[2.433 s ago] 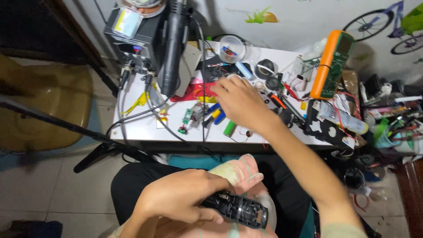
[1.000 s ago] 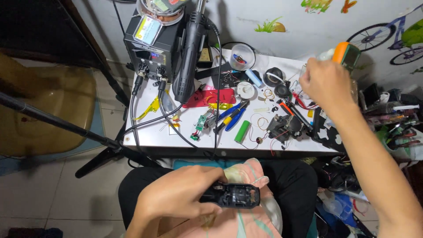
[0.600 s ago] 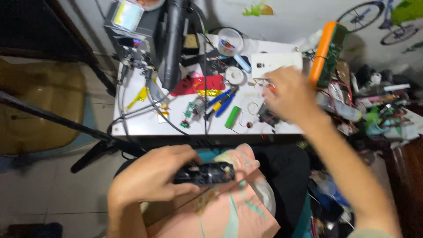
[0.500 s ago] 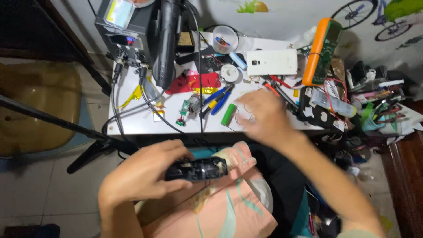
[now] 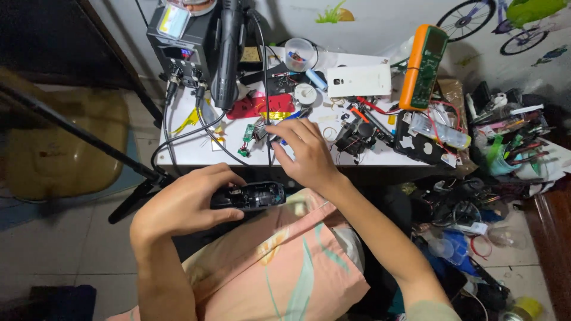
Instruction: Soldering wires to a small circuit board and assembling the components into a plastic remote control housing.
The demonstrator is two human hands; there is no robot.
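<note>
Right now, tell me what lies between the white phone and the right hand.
In the head view, between white phone and right hand: a white tape roll and bare tabletop.

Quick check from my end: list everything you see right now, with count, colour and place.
Opened handset: one, black, over the lap.
Table: one, white, ahead.
Soldering station: one, black, table's far left.
Circuit board: one, green, table's front.
Phone: one, white, table's middle back.
Multimeter: one, orange and green, table's right.
Pillow: one, pink floral, on lap.
Chair: one, yellow, left.
Left hand: gripping the handset.
Right hand: over the table's front edge.
</note>
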